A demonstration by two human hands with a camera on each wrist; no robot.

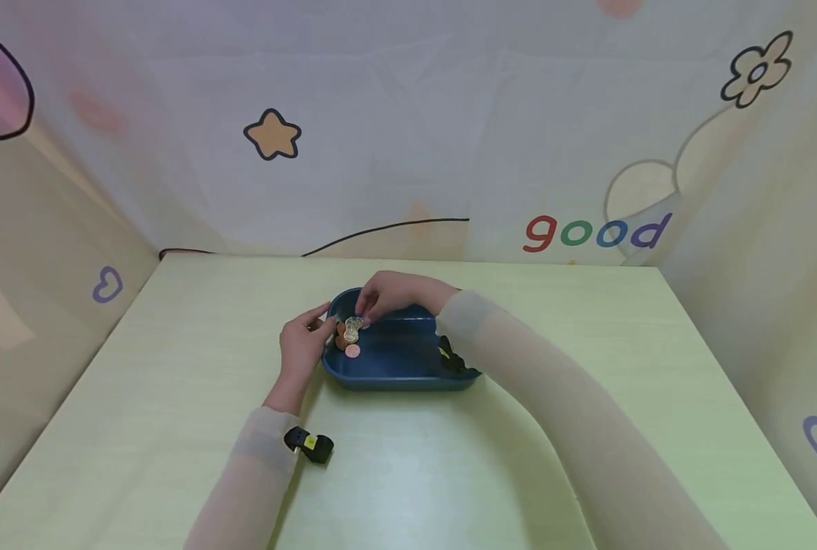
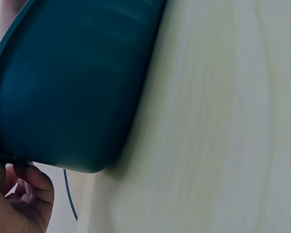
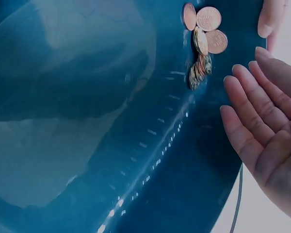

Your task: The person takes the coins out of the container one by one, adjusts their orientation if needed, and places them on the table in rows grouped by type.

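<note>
A dark blue oval tray [image 1: 401, 359] stands on the table with several copper and gold coins [image 1: 351, 332] gathered at its left end. In the right wrist view some coins [image 3: 200, 73] lean in a tight row, and copper ones [image 3: 208, 18] lie flat beside them. My left hand [image 1: 303, 347] holds the tray's left rim between thumb and fingers; the left wrist view shows curled fingers [image 2: 36, 189] at the tray's edge. Over the coins reaches my right hand [image 1: 390, 294]. Its fingers [image 3: 254, 104] are loosely extended beside the coins, with nothing visible in them.
The pale table [image 1: 408, 458] extends around the tray on every side. Behind it hangs a printed cloth [image 1: 394, 137] with drawings and the word "good". My right sleeve [image 1: 546, 389] crosses over the tray's right end and hides part of it.
</note>
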